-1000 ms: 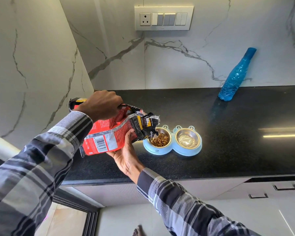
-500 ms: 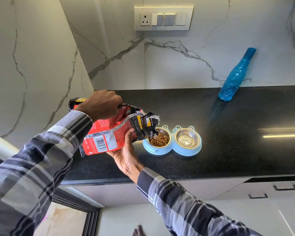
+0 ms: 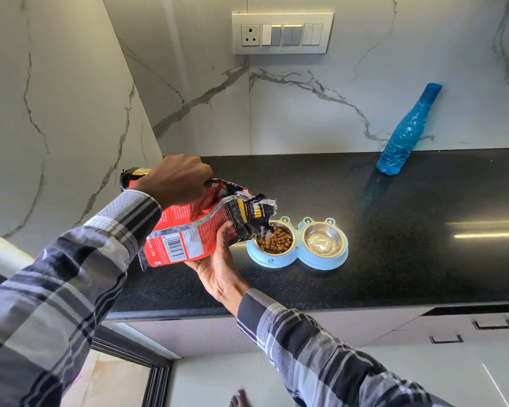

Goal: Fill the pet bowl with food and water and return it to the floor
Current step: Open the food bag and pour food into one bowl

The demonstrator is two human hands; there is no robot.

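Note:
A light blue double pet bowl sits on the black countertop. Its left steel cup holds brown kibble; the right steel cup has no kibble in it. A red and black pet food bag is tilted with its torn mouth over the left cup, kibble dropping out. My left hand grips the bag from above. My right hand supports it from below near the mouth. A blue water bottle leans against the back wall at the right.
A marble wall rises on the left and behind the counter, with a switch panel above. White drawers sit under the counter edge. A bare foot shows on the pale floor below.
The kibble heap in the left cup has grown a little. The bag and both hands hold nearly the same pose.

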